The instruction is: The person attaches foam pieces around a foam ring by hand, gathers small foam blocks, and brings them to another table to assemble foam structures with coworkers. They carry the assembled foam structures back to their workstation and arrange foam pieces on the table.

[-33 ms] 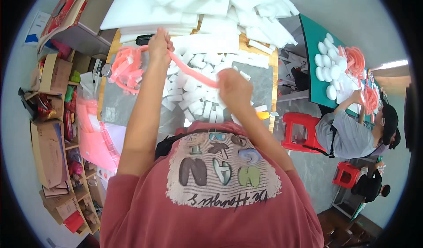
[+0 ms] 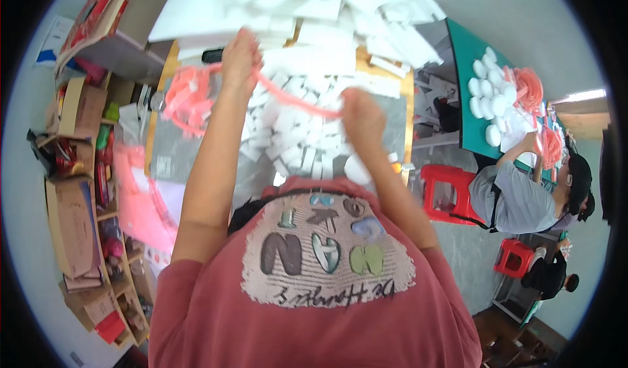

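A soft pink strip [image 2: 291,100] sags between my two closed hands over the table. My left hand [image 2: 241,62] grips it at the far left, near a black object [image 2: 212,56]. The other end is in my right hand [image 2: 362,114], slightly blurred and nearer to me. A loose heap of the same pink strip [image 2: 186,100] lies left of my left forearm. Small white foam blocks [image 2: 288,129] are scattered beneath the stretched strip. Beside my right forearm is a white rounded piece [image 2: 356,170].
White foam sheets [image 2: 216,8] are piled at the table's far side. An orange-handled tool [image 2: 397,168] lies by the right edge. Shelves with boxes [image 2: 73,217] stand left. At right, a seated person [image 2: 510,194] works at a green table [image 2: 468,116], near a red stool [image 2: 445,191].
My right hand has moved a little right and away from me, and more strip spans the gap. The left hand has risen slightly. The white rounded piece shows beside my right forearm.
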Action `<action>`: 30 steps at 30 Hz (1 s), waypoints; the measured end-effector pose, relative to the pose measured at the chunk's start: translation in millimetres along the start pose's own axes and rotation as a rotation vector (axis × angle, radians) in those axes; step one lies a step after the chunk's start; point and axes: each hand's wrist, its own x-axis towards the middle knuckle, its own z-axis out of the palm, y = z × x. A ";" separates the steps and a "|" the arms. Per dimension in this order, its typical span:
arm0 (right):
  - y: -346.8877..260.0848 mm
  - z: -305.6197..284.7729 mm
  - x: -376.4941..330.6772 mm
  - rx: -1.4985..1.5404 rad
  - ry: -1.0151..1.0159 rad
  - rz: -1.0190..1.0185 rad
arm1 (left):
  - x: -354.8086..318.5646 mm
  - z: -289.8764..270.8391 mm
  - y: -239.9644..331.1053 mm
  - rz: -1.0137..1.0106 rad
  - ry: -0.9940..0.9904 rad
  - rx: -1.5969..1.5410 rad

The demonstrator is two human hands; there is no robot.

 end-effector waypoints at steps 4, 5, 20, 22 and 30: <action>-1.2 -38.5 35.0 0.555 -0.188 0.417 | -40.6 61.2 13.4 0.143 0.146 0.166; 8.2 -42.0 35.2 0.634 -0.187 0.477 | -42.6 61.3 8.8 0.108 0.131 0.027; 65.3 -36.1 -34.6 0.793 -0.354 0.792 | 3.8 -106.4 -2.0 0.216 0.440 -0.343; 69.9 -42.8 -42.2 0.720 -0.376 0.799 | 2.5 -108.3 -3.2 0.181 0.340 -0.411; 103.2 -53.0 -98.2 0.322 -0.391 0.590 | -78.0 -98.2 27.4 0.085 0.092 -0.081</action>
